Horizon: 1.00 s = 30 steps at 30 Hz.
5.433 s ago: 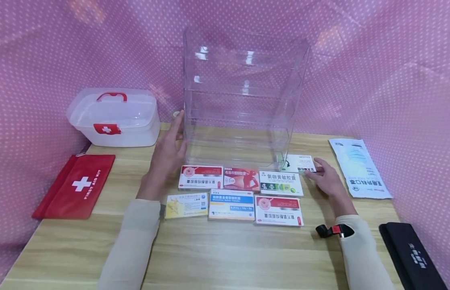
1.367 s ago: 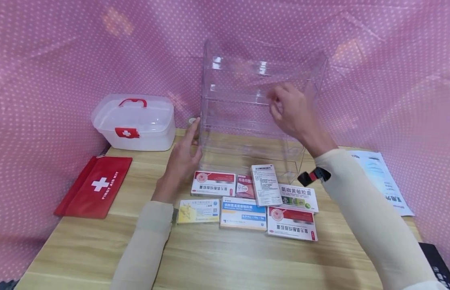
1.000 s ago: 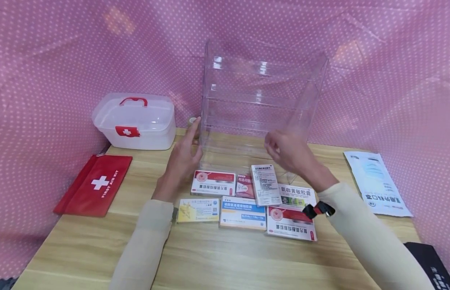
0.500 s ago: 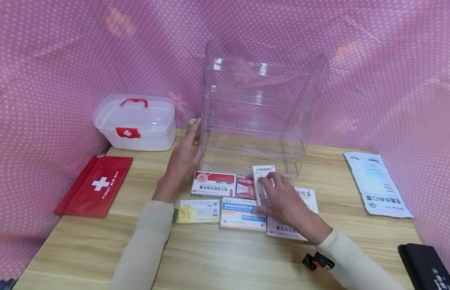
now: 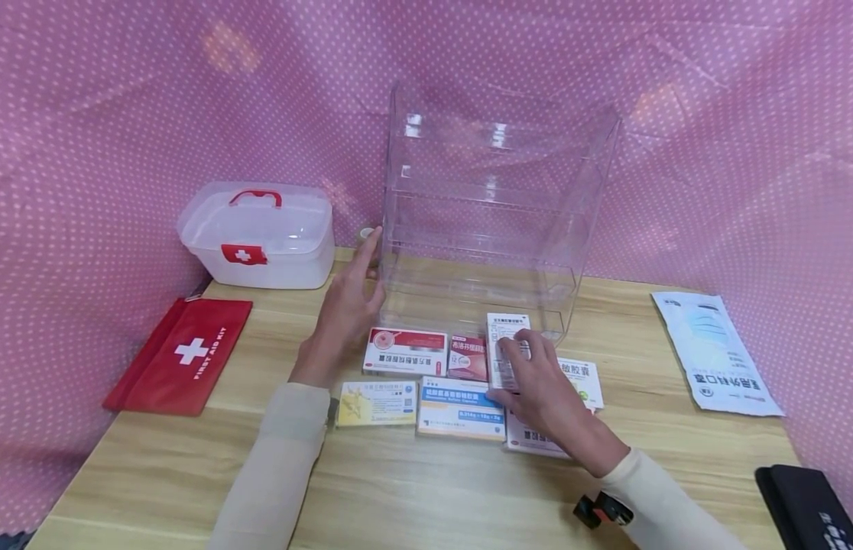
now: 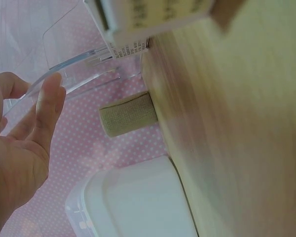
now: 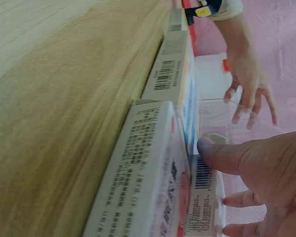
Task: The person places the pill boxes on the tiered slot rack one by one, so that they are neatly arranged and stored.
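Note:
In the head view my left hand (image 5: 344,305) rests against the left side of a clear multi-tier plastic rack (image 5: 478,202), its fingers spread. My right hand (image 5: 546,393) grips a white medicine box (image 5: 507,327) from above, thumb at the near end. That box lies crosswise over part of the pink-red box (image 5: 467,357) and the white-green box (image 5: 583,380). Around it are a red-white box (image 5: 404,351), a yellow-white box (image 5: 377,402), a blue-white box (image 5: 461,409) and another red-white box (image 5: 530,439), mostly under my right hand. In the right wrist view the thumb (image 7: 222,155) shows beside the boxes.
A white first-aid case (image 5: 261,237) with a red handle and a red first-aid pouch (image 5: 179,355) are at left. A mask packet (image 5: 715,355) and a black case (image 5: 812,504) lie at right. The left wrist view shows a tan bandage roll (image 6: 129,113) behind the rack.
My right hand went from the right side up before the rack, then down onto the white box, which lies across the others and has shifted slightly right. The left hand stays at the rack.

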Available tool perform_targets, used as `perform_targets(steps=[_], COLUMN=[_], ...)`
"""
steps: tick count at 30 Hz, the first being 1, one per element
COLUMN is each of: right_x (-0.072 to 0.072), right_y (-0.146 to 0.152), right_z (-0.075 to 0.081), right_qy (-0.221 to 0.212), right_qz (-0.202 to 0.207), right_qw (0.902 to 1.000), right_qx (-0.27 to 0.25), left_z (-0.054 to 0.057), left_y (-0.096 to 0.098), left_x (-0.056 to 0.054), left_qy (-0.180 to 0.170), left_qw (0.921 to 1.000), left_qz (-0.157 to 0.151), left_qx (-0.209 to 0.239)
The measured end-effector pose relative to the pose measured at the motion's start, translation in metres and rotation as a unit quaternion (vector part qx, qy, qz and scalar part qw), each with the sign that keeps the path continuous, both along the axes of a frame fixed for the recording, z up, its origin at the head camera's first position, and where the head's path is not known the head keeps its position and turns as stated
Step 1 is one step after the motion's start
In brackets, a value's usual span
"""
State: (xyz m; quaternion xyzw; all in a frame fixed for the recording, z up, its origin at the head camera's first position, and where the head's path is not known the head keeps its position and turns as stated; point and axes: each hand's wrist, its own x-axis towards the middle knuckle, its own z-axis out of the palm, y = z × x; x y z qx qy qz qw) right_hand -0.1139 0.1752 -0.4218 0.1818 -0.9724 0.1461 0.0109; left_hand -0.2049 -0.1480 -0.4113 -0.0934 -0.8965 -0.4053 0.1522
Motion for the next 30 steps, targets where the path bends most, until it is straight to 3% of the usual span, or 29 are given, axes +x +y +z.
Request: perform_targets(steps=[8, 13, 16, 19, 24, 27, 30], right_x=[0.004, 0.007, 0.005, -0.002, -0.015, -0.019, -0.021], right_y=[-0.003, -0.001, 0.006, 0.016, 0.036, 0.046, 0.053], right_z=[-0.003, 0.000, 0.002, 0.002, -0.004, -0.007, -0.007], right_qy=[0.012, 0.061, 0.115, 0.180, 0.259, 0.282, 0.286], right_qz=[-0.009, -0.009, -0.010, -0.013, -0.028, -0.029, -0.021], right_qw=[0.9996, 0.9966, 0.9886, 0.9746, 0.9540, 0.9494, 0.9516], right_qx=[-0.023, -0.056, -0.096, -0.133, -0.148, -0.136, -0.111], left_z=[0.001, 0.001, 0.001, 0.002, 0.001, 0.000, 0.000], left_y=[0.003, 0.003, 0.004, 0.003, 0.003, 0.002, 0.001], left_x=[0.002, 0.001, 0.000, -0.001, -0.001, -0.001, 0.000], left_qy=[-0.008, -0.005, -0.004, -0.002, 0.003, 0.003, 0.003], left_qw=[0.9999, 0.9999, 0.9999, 1.0000, 0.9999, 1.0000, 1.0000], left_qz=[0.007, 0.007, 0.006, 0.005, 0.005, 0.004, 0.002], left_qx=[-0.004, -0.005, -0.007, -0.008, -0.009, -0.008, -0.007])
